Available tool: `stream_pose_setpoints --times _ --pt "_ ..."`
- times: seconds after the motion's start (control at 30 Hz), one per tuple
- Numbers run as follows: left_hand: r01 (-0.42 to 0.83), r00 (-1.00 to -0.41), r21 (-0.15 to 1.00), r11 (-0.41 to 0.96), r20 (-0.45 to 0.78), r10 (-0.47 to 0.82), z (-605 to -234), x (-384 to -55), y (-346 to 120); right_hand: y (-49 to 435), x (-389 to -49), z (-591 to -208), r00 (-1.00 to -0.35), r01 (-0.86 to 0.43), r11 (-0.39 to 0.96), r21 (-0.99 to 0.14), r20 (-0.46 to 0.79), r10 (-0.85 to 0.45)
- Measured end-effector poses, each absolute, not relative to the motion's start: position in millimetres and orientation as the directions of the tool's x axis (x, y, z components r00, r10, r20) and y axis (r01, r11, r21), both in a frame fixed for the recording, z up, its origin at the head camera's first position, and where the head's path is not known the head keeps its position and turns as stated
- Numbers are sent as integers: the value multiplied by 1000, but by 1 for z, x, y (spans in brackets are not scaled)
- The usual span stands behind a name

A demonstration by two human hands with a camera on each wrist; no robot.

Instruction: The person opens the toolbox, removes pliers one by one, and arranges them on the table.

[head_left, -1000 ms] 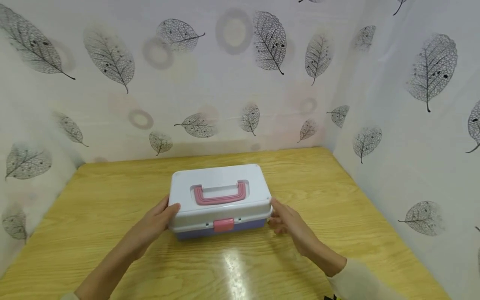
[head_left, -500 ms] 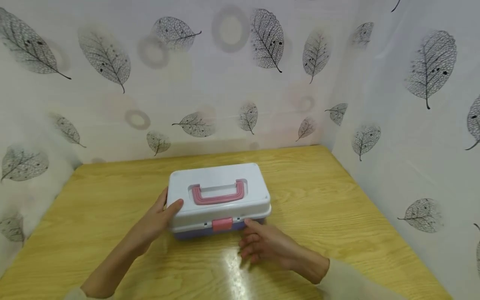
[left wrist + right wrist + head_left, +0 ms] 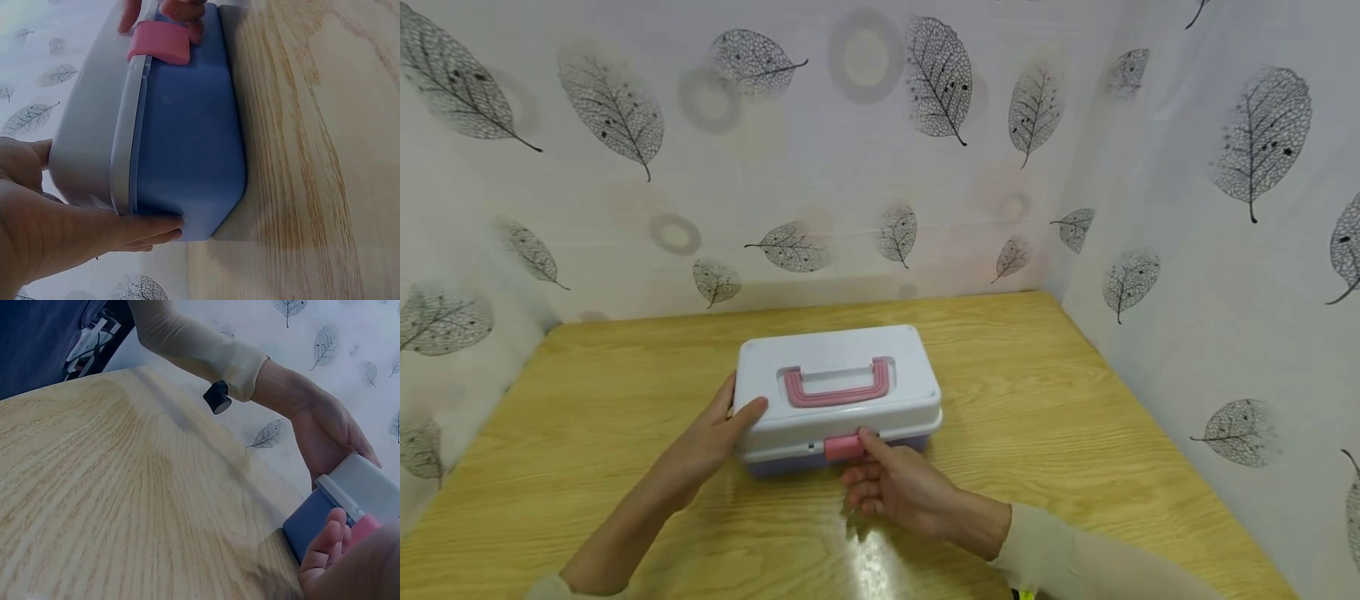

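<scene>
On the table [image 3: 1037,417], a box [image 3: 838,383]: left hand [image 3: 711,442] gripping its end, right hand [image 3: 910,487] touching latch [image 3: 841,447], pinch unclear

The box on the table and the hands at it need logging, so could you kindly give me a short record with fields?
Box: closed, white lid over a blue-purple base
Handle: pink, lying down in the lid's recess
Latch: pink, on the front, across the seam
Left hand: grips the box's left end, thumb over the lid
Right hand: thumb at the latch's right end; full grip unclear
Table: wood-grain
Backdrop: leaf-print
</scene>
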State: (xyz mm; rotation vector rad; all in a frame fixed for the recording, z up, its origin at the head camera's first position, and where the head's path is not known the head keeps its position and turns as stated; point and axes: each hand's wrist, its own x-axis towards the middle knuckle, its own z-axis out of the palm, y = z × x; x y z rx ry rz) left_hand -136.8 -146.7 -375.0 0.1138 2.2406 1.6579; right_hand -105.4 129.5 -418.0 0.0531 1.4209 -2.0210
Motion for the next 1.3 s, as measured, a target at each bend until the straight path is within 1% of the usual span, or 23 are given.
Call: stream_pose_setpoints --times 0.27,0.57,0.7,0.87,1.13,1.3 --pt "-131 -934 938 320 -224 277 -374 -136 -146 130 -105 -421 -784 516 -182 -837 -376 -494" --pt "-127 -937 942 311 -217 275 -374 -138 -142 125 -101 -419 -816 476 -140 -868 -377 -439" --pt "-133 -935 941 311 -223 275 -374 -137 -142 124 -101 -413 -795 499 -116 -859 -400 -456" --pt "-137 -934 941 310 -227 277 -374 -136 -144 126 -104 -404 -745 558 -107 -823 -440 -502" --pt "-141 -925 944 299 -233 299 -376 -137 -145 125 -105 -399 -740 568 -135 -812 -432 -516" --pt "-134 -930 943 303 -226 291 -374 -136 -145 122 -102 -401 -752 563 -155 -812 -425 -504"
